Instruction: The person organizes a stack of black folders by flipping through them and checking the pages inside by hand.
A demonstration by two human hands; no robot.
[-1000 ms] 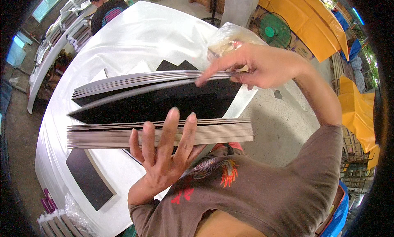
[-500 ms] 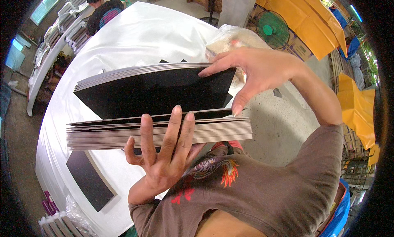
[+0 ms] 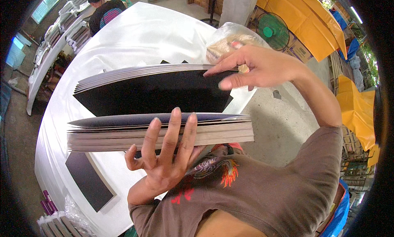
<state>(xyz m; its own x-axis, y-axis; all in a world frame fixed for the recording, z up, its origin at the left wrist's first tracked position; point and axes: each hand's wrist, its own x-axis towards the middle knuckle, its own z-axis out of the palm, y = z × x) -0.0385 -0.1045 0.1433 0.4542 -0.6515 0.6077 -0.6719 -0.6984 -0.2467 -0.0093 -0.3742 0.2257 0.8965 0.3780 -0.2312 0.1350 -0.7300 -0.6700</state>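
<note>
A thick stack of black card sheets (image 3: 221,132) with pale grey edges stands tilted in my left hand (image 3: 166,144). Its fingers spread across the stack's edges, and the palm side is partly hidden. Just beyond, a thinner bunch of black card sheets (image 3: 156,93) leans away, fanned along its upper edge. My right hand (image 3: 258,67) grips that bunch at its right end, forefinger and thumb on the black face, other fingers mostly hidden. The front sheet of the thick stack bows up slightly, leaving a gap between the two bunches.
A white cloth-covered table (image 3: 135,36) lies beneath. On it are a loose black sheet (image 3: 90,181) and a clear plastic bag (image 3: 234,40). A green fan (image 3: 269,31) stands beyond to the right. Another person (image 3: 106,11) sits at the far left.
My right thumb has moved up from the thick stack's edge onto the farther bunch's black face. One sheet on the thick stack now bows outward.
</note>
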